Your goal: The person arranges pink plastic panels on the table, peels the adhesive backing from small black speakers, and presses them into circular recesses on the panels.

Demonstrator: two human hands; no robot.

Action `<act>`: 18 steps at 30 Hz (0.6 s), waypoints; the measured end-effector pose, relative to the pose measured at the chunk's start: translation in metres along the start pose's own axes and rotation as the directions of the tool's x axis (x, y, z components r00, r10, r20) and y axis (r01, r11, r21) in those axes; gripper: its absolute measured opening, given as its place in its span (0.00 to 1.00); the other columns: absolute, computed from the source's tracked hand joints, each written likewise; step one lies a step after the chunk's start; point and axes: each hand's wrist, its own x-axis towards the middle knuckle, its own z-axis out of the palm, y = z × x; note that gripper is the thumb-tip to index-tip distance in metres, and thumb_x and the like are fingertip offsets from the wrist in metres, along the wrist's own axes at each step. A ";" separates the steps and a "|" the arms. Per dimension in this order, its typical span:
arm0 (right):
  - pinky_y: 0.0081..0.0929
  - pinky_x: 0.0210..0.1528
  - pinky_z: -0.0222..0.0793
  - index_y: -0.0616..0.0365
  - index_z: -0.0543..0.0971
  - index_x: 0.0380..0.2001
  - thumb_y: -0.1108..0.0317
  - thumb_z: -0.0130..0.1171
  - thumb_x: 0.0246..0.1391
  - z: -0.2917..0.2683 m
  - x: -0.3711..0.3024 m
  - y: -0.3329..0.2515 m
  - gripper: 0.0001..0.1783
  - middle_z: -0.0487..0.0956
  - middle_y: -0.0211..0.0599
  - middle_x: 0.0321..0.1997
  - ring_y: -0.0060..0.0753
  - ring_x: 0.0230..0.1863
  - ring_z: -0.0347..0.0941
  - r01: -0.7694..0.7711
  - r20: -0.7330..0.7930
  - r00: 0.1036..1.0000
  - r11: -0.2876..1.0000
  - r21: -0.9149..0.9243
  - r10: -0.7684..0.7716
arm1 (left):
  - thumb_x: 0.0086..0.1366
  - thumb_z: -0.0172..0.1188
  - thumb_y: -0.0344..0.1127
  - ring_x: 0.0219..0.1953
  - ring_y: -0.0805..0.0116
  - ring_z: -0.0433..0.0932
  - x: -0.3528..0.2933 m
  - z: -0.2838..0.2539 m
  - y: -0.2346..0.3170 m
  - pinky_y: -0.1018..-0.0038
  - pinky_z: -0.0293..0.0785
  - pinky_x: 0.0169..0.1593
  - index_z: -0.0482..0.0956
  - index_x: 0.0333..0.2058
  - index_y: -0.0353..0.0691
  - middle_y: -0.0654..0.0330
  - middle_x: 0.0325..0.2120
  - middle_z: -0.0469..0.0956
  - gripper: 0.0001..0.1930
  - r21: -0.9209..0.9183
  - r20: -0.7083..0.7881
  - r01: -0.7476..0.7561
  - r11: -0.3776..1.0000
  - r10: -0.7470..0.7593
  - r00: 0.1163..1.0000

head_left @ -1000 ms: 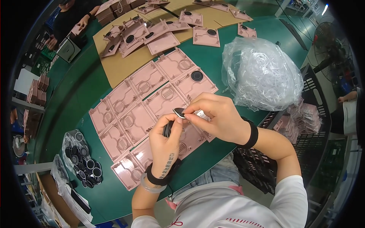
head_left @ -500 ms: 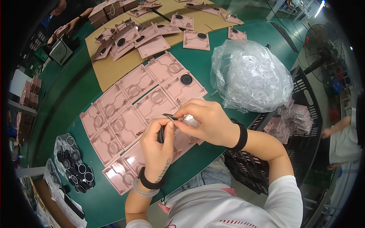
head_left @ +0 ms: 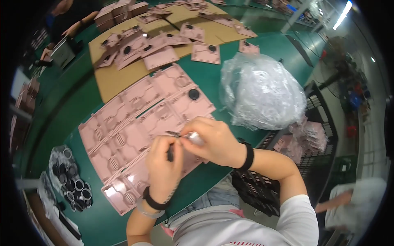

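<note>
My left hand [head_left: 164, 162] is closed around a small stack of thin black pieces [head_left: 170, 154], mostly hidden in its fingers. Against it, my right hand [head_left: 215, 141] pinches the edge of one thin dark piece [head_left: 173, 133], seen nearly edge-on at my left fingertips; its exact kind is unclear. Both hands are above pink plastic panels [head_left: 150, 127] laid side by side in rows, each with a round slotted grille. One panel at the far right of the rows carries a black round disc [head_left: 193, 94].
Black and white rings [head_left: 78, 186] lie on a plastic bag at left. A large clear plastic bag [head_left: 262, 92] stands at right, near a black crate [head_left: 318, 123] with wrapped pink parts. More pink panels [head_left: 160, 57] lie on cardboard. Co-workers are at far left and right.
The whole view has shifted slightly, so the table sits lower and further left. My hands stay together at the thin dark piece. The person at right has moved nearer my side.
</note>
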 end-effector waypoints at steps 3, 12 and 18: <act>0.22 0.27 0.70 0.58 0.78 0.31 0.71 0.65 0.46 -0.004 0.003 -0.008 0.09 0.79 0.33 0.30 0.30 0.27 0.76 0.013 0.012 1.000 0.999 0.046 -0.013 | 0.62 0.55 0.24 0.23 0.79 0.66 -0.001 -0.003 0.000 0.80 0.62 0.28 0.73 0.28 0.33 0.63 0.22 0.71 0.03 0.023 0.014 -0.002 1.000 0.001 1.000; 0.19 0.30 0.66 0.60 0.74 0.39 0.66 0.58 0.57 -0.007 0.016 0.017 0.11 0.75 0.33 0.43 0.21 0.31 0.72 -0.479 0.258 0.830 0.397 0.783 0.494 | 0.57 0.58 0.25 0.19 0.79 0.63 -0.006 -0.002 -0.009 0.79 0.60 0.24 0.72 0.27 0.34 0.65 0.18 0.69 0.03 -0.300 0.159 0.344 0.890 -0.308 0.938; 0.20 0.35 0.66 0.60 0.72 0.42 0.65 0.58 0.57 -0.017 0.012 0.013 0.13 0.75 0.35 0.46 0.23 0.38 0.72 -0.401 0.358 0.901 0.154 0.903 0.245 | 0.60 0.57 0.28 0.19 0.82 0.63 -0.006 -0.002 -0.010 0.82 0.60 0.23 0.73 0.27 0.36 0.68 0.18 0.69 0.04 -0.382 0.259 0.424 0.821 -0.346 0.902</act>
